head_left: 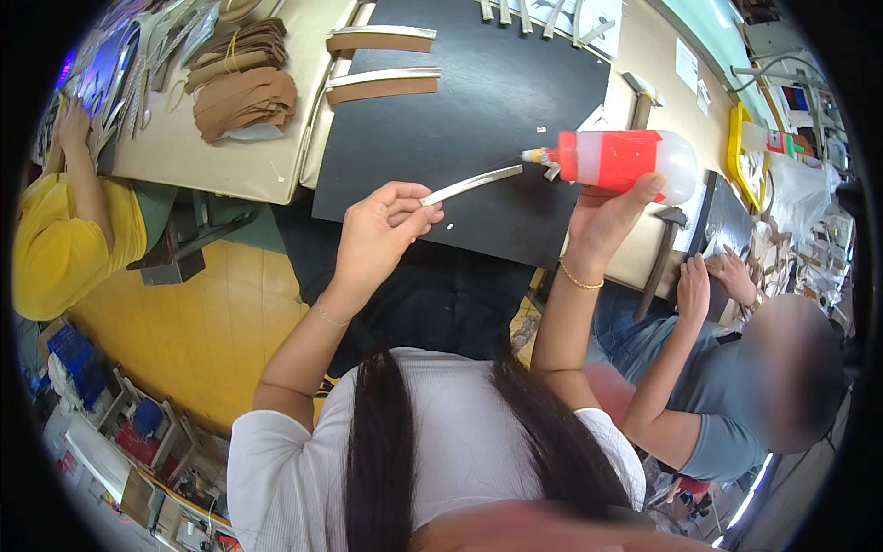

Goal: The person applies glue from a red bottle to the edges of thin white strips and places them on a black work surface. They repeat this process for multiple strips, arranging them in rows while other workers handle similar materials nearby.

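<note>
While the left hand (382, 230) pinches one end of a thin pale strip (471, 184) between thumb and fingertips, the strip runs up and to the right, raised over the black mat (460, 101), its far end just beside the nozzle of a squeeze bottle (621, 161)

Right hand (602, 221): closed around the squeeze bottle from below, thumb up against its clear rounded base; bottle lies sideways, orange-red label band, nozzle pointing left toward the strip; thin gold bracelet at the wrist

Black mat: covers the middle of the bench (230, 161), far of both hands

Two brown pieces with pale edging (382, 63): lie one behind the other on the far left part of the mat, well apart from the strip

Stack of brown cut pieces (244, 97): on the bare tan bench surface, far left, with a second bundle behind it bound by a band

Several pale strips (533, 14): at the far edge of the mat, partly out of frame

Hammer (662, 253): at the right edge of the bench, just right of the right hand, handle pointing near

Person in a grey shirt (708, 386): seated at right, both hands at a dark board

Person in a yellow shirt (55, 248): at far left, arm raised to the bench

Floor (193, 331): yellow, near left
</note>
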A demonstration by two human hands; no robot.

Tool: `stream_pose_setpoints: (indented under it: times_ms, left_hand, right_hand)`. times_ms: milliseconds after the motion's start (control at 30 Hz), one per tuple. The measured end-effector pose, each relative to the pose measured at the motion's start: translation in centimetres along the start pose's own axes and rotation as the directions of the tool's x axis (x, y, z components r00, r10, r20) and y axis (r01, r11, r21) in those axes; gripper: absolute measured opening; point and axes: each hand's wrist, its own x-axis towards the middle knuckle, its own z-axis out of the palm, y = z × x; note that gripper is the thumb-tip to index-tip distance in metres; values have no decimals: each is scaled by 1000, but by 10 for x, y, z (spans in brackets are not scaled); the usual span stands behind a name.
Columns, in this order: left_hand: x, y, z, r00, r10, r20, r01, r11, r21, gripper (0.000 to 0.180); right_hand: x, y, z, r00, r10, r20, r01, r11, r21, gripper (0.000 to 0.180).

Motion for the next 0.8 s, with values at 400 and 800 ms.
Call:
stream_pose_setpoints:
  times_ms: [400,800]
  left_hand:
    - [8,23,2,1000,23,7,-22,994,-106,20]
    - [202,135,89,858,504,103,-513,852,109,33]
  right_hand:
    - [5,3,-32,998,19,-63,-18,1000,22,75]
    - [9,-13,-70,989,15,-148,-7,999,51,70]
